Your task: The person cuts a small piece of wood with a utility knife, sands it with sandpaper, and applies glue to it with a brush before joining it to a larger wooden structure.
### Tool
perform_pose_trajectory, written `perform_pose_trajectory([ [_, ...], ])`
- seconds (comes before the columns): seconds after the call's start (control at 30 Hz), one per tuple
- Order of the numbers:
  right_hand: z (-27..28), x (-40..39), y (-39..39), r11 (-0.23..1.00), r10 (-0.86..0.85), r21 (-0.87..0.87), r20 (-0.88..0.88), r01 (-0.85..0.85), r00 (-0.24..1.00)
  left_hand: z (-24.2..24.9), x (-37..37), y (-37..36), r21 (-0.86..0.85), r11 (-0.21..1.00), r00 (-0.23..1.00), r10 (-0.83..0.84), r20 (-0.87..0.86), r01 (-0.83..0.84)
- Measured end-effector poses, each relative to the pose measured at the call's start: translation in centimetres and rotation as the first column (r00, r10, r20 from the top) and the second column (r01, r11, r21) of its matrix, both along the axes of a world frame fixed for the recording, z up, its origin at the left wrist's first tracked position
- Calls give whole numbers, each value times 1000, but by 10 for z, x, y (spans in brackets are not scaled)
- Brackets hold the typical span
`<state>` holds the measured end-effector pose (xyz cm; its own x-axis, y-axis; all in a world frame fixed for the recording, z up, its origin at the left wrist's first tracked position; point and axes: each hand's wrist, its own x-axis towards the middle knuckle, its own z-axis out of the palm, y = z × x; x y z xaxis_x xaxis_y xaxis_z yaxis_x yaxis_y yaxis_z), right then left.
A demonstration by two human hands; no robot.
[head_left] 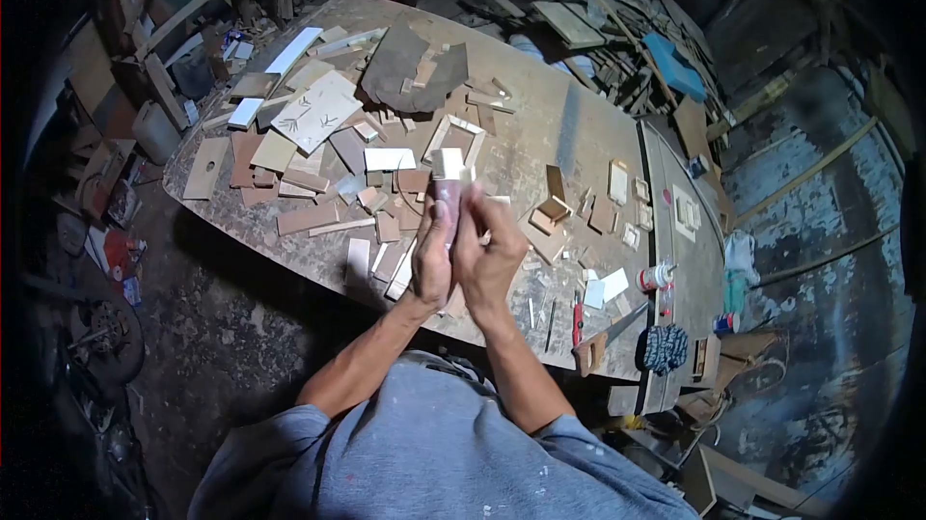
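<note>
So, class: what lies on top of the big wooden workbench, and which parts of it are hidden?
The workbench carries scattered wood offcuts, a small frame and a glue bottle. The left hand and right hand, holding a small wooden piece, cover what lies beneath them.

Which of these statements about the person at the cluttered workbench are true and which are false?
1. Both hands are together on one small wooden piece. True: the left hand and right hand hold the small wooden piece between them.
2. The piece is lying flat on the bench. False: it is held up above the workbench.
3. A glue bottle lies near the bench's right edge. True: the glue bottle is there.
4. The handsaw is in the right hand. False: the handsaw lies on the bench, untouched.
5. The bench holds only one piece of wood. False: many wood offcuts are scattered over it.
</note>
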<state>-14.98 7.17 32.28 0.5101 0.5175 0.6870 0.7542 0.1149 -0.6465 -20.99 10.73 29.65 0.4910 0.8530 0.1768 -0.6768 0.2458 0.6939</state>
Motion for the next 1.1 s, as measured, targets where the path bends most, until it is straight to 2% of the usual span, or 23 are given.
perform_pose_trajectory([
  [0.03, 10, 1, -1, 999, -3, 33, -6, 4, 1000, 5, 4, -4, 20, 999, 999, 34, 39, -35],
  [0.1, 15, -3, -12, 998, -60, 13, 74, 59, 995, 7, -1, 0, -15, 999, 998, -31, 57, 32],
  [0.17, 1, -8, -20, 999, 26, -25, 125, -23, 992, -1, -4, 8, -86, 992, 992, -89, 88, 97],
  [0.2, 4, -8, -19, 998, 57, -23, 167, -54, 984, -5, -5, 10, -119, 982, 977, -125, 170, 146],
  [0.3, 3, -11, -13, 994, 94, -50, -61, -97, 994, -12, -10, 11, -138, 973, 970, -158, 182, 185],
  [0.33, 5, -13, -13, 992, 108, -55, -87, -113, 990, -3, -12, 9, -126, 981, 979, -126, 161, 147],
  [0.47, 7, -21, -24, 980, 133, -154, 50, -124, 990, -13, -14, 18, -187, 964, 967, -152, 204, 191],
  [0.57, 5, -24, -27, 979, 138, -155, 31, -132, 990, -27, -14, 18, -123, 983, 983, -120, 137, 137],
  [0.63, 7, -22, -21, 977, 103, -193, 73, -88, 992, -20, -14, 13, -114, 987, 988, -101, 116, 114],
  [0.77, 3, -23, -20, 978, 98, -193, 61, -85, 993, -24, -16, 17, -51, 991, 983, -113, 146, 121],
  [0.83, 0, -21, -22, 974, 117, -194, -18, -119, 993, -26, -13, 11, -90, 992, 989, -78, 123, 90],
  [0.9, 2, -21, -20, 979, 113, -174, 15, -109, 993, -22, -14, 9, -55, 995, 988, -73, 134, 82],
  [1.03, -3, -33, -31, 982, 129, -147, 44, -121, 991, -25, -21, 17, -112, 980, 973, -142, 183, 164],
  [1.1, 1, -34, -32, 981, 125, -153, 49, -117, 991, -23, -24, 16, -50, 994, 993, -95, 65, 98],
])
